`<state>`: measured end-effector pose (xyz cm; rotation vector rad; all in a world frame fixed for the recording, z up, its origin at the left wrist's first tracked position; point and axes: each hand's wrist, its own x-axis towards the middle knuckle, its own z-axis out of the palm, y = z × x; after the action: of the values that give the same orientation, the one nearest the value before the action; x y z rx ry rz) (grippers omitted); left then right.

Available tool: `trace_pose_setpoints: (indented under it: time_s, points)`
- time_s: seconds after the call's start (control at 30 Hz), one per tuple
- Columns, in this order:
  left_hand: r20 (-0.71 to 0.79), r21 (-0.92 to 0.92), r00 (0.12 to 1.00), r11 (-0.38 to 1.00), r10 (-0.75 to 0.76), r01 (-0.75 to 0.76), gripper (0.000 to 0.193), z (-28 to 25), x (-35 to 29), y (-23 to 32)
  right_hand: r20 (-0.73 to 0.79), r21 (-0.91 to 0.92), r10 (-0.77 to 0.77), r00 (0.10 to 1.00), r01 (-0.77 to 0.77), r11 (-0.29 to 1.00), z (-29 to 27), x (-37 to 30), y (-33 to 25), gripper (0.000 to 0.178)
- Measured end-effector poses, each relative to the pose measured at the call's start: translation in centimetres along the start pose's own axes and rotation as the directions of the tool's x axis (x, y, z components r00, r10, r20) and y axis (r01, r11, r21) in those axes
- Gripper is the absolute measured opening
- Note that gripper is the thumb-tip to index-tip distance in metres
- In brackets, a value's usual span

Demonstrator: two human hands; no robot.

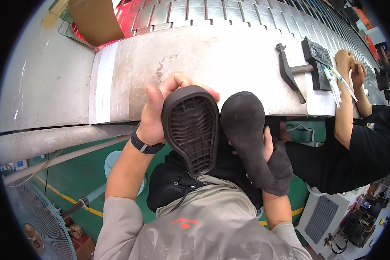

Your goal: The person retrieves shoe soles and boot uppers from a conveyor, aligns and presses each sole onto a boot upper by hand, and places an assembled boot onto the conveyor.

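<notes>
My left hand grips a dark brown shoe sole by its rounded end, ribbed tread side facing the camera. My right hand holds a black shoe upper on its form; most of that hand is hidden behind it. The sole and the upper sit side by side and nearly touch, in front of the pale worktable. A black wristband circles my left wrist.
A hammer, a black block and white pens lie on the table at right. A person in black works there. A slatted conveyor runs behind. A fan stands at lower left.
</notes>
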<state>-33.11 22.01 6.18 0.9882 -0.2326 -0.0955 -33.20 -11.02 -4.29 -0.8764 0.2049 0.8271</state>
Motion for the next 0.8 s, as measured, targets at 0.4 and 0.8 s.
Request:
trace_pose_setpoints:
  time_s: [0.4, 0.8]
  points:
    - [-0.121, 0.051, 0.992, 0.998, -0.022, 0.028, 0.117, 1.1, 0.6, 2.3, 0.24, 0.084, 0.078, 0.968, -0.101, 0.991, -3.7, -2.1, 4.2, 0.083]
    - [-0.117, -0.03, 0.992, 0.999, -0.041, 0.038, 0.168, 5.1, 0.2, 2.8, 0.202, 0.545, -0.119, 0.972, -0.01, 0.838, 10.5, -5.3, 4.0, 0.051]
